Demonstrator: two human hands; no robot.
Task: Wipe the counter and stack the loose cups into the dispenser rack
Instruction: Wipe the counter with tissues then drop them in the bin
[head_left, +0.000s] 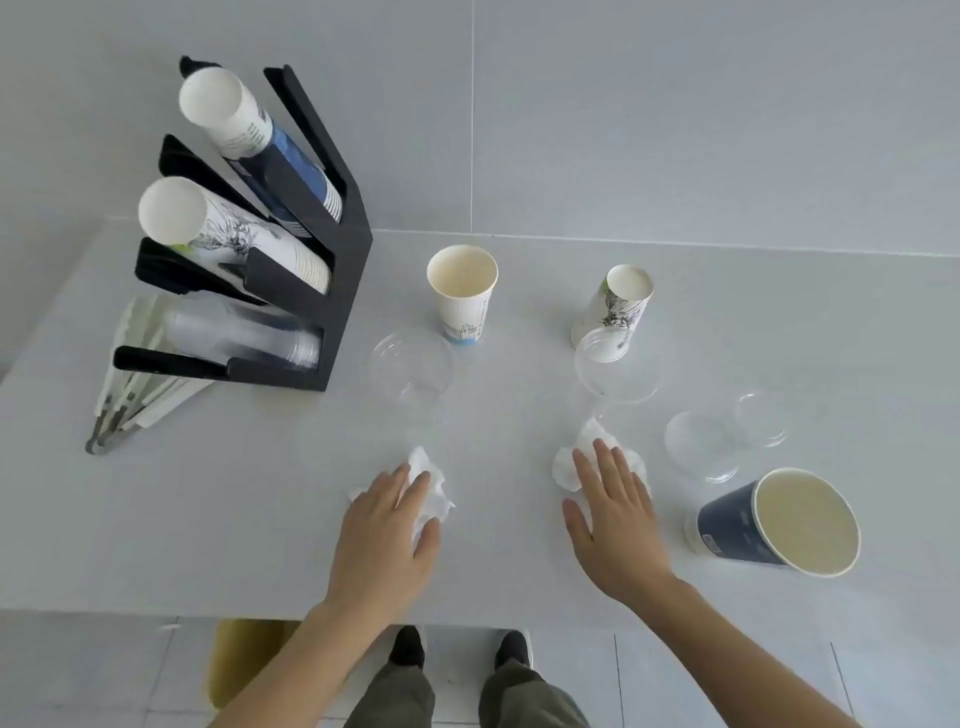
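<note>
My left hand (387, 535) lies flat on a crumpled white tissue (434, 491) on the pale counter (218, 519). My right hand (615, 525) presses a second white tissue (569, 462), fingers spread. A black dispenser rack (332, 291) at the back left holds stacks of paper and clear cups. Loose on the counter: an upright white paper cup (462, 296), an upside-down sketch-print cup (615, 306), a dark blue cup (769, 525) on its side, and clear plastic cups (410, 371) (618, 371) (701, 447).
A bundle of wrapped straws (130, 400) leans beside the rack's bottom tier. A small clear lid or cup (761, 418) lies at the right. The counter's front edge runs just below my wrists; my shoes and a yellow object (244, 654) show on the tiled floor.
</note>
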